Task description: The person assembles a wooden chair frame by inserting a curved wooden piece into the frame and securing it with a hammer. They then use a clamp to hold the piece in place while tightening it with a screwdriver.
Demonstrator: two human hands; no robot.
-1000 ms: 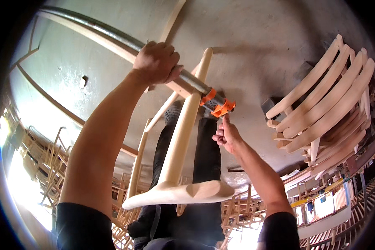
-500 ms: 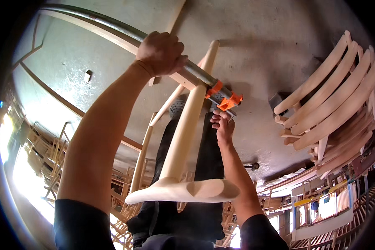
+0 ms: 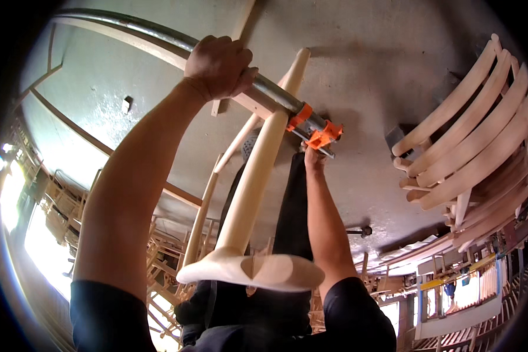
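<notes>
My left hand point(image 3: 218, 66) is closed around the grey metal bar of a long pipe clamp point(image 3: 158, 36) that runs from the upper left to the centre. The clamp's orange jaw point(image 3: 317, 132) presses on a pale wooden chair part point(image 3: 258, 176), a long leg joined to a curved piece at the bottom point(image 3: 252, 271). My right hand point(image 3: 312, 157) reaches up just under the orange jaw and touches the clamp's end; its fingers are mostly hidden.
A stack of curved pale wooden slats point(image 3: 475, 135) stands at the right. Grey concrete floor point(image 3: 364, 64) lies behind the clamp. Unfinished wooden chair frames point(image 3: 64, 199) crowd the left, with racks and benches point(image 3: 469, 287) at the lower right.
My right hand has moved up from beside the chair leg to the underside of the orange jaw. My left hand keeps its grip on the bar.
</notes>
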